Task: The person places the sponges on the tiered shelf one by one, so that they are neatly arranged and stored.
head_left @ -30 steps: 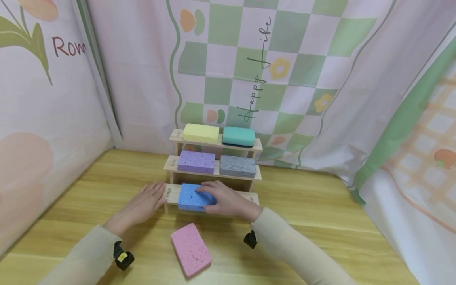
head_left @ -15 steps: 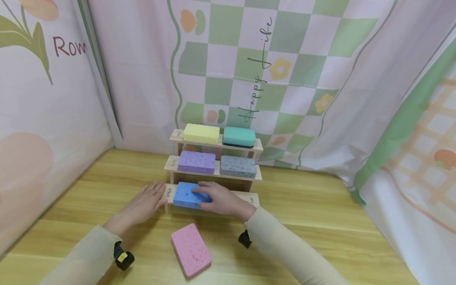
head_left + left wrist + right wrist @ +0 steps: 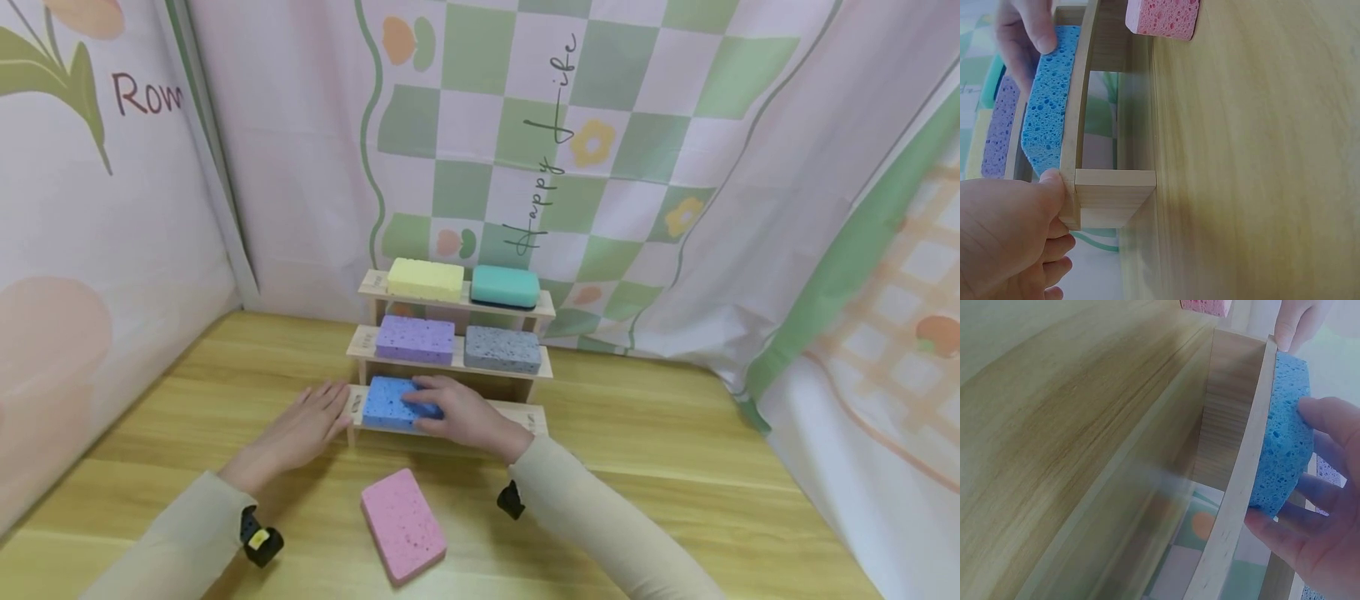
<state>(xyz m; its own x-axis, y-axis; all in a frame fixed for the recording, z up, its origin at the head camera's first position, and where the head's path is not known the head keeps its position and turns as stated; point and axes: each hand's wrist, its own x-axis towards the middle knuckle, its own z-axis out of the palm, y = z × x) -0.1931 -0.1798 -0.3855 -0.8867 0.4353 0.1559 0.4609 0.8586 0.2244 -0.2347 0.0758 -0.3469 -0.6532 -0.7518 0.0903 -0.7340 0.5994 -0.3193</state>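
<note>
In the head view my right hand (image 3: 467, 417) grips a blue sponge (image 3: 386, 402) on the lowest tier of a three-tier wooden display shelf (image 3: 510, 413). The right wrist view has the thumb and fingers around that sponge (image 3: 1285, 434), close over the board. At the tier's left end, my left hand (image 3: 307, 425) holds the board's corner. There its thumb (image 3: 1052, 178) lies by the sponge's near end, with the other fingers bent beside the board. A pink sponge (image 3: 403, 527) lies slanted on the table in front of the shelf.
A purple sponge (image 3: 415, 340) and a grey sponge (image 3: 502, 348) sit on the middle tier. Above them are a yellow sponge (image 3: 425, 280) and a teal one (image 3: 505, 287). Patterned curtains (image 3: 300, 167) surround the wooden table (image 3: 660, 467).
My right hand has shifted the blue sponge left and slightly back along the lowest tier, toward its left end. The left hand and the pink sponge stay in place.
</note>
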